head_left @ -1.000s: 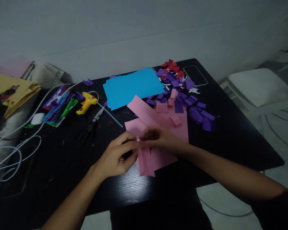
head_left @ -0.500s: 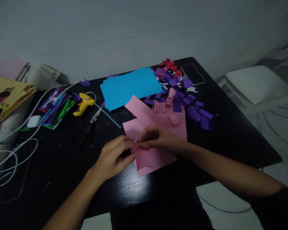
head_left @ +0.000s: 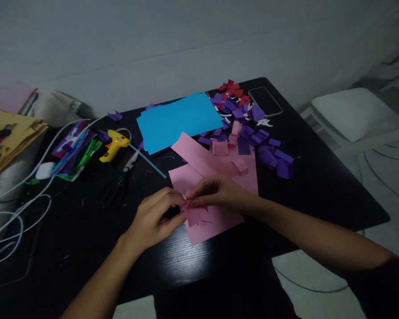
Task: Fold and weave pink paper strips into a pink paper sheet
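Note:
Both hands meet over a small cut piece of pink paper [head_left: 197, 216], its folded flaps hanging toward me. My left hand [head_left: 159, 215] pinches its left edge between thumb and fingers. From the other side, my right hand [head_left: 219, 192] grips its top edge with thumb and fingertips. Beneath them lies a larger pink sheet [head_left: 219, 226] on the black table. A pink strip [head_left: 196, 153] slants behind my right hand. Several small folded pink pieces, one of them a pink piece [head_left: 220, 147], rest farther back. The fingertips partly hide the held paper.
Blue sheets [head_left: 182, 122] lie at the back beside purple paper pieces [head_left: 267, 156] and red ones [head_left: 232, 90]. A phone [head_left: 265, 101] sits at the far right corner. To the left are a yellow glue gun [head_left: 115, 144], scissors [head_left: 129, 166] and white cables [head_left: 23, 217].
The small pink piece has tilted in my fingers, and its lower flaps have shifted. My hands stay in nearly the same place. The view has moved slightly.

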A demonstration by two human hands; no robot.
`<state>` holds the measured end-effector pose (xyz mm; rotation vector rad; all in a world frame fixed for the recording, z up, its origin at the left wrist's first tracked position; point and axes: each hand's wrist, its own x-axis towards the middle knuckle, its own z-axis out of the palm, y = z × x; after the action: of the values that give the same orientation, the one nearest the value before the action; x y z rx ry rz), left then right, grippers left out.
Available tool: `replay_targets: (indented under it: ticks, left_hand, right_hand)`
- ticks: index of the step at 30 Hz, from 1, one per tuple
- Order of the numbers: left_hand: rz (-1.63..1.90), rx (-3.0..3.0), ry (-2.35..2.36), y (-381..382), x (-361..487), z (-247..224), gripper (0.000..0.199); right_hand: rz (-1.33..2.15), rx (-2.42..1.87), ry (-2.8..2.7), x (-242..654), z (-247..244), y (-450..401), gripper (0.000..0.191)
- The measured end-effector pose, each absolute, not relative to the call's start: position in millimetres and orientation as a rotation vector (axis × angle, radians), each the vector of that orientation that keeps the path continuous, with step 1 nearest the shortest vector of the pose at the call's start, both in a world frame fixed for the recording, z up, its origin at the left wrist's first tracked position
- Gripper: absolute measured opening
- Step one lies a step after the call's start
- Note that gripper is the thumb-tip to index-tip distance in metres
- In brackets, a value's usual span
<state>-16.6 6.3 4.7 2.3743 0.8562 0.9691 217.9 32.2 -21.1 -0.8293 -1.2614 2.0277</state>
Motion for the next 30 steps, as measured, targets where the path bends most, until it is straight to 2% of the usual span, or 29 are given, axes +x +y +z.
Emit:
replay_targets:
  ticks: [20, 26, 30]
  left_hand:
    - [0.974, 2.413, 0.861, 5.4, -12.9, 10.3, 0.015]
    - [0.958, 2.427, 0.852, 5.8, -14.4, 9.3, 0.020]
    - [0.957, 2.435, 0.832, 5.8, -14.7, 9.5, 0.022]
  right_hand:
    - [1.959, -0.807, -1.289, 215.7, -16.3, 26.9, 0.022]
    - [1.965, -0.814, -1.208, 213.6, -16.5, 25.9, 0.031]
    - [1.976, -0.810, -1.183, 213.6, -15.7, 25.9, 0.030]
